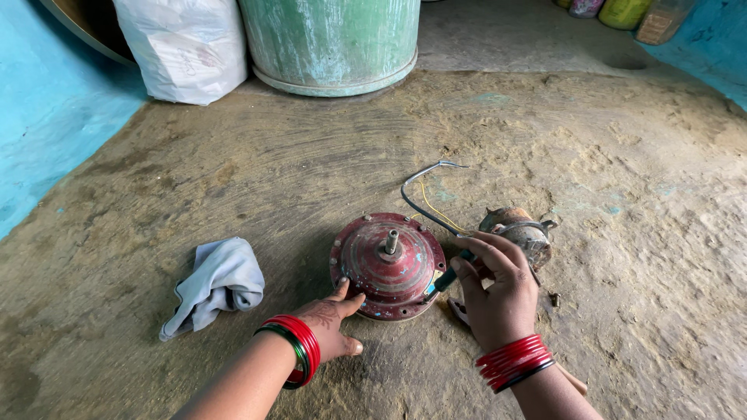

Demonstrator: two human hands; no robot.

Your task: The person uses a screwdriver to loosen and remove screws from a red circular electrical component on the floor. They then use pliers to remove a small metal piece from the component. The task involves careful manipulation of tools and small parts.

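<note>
At back left, white sack (183, 47) leans by green drum (331, 39); coloured packets (622, 12) top right. Left hand (331, 323) spread open, fingertips touching rim of red round motor housing (389, 264) on dirt floor (233, 171). Right hand (498, 292) closed around dark-handled tool (447, 278), tip at housing edge. Grey cloth (218, 280) left, rusty part (521, 233) and wires (428, 194) right.
</note>
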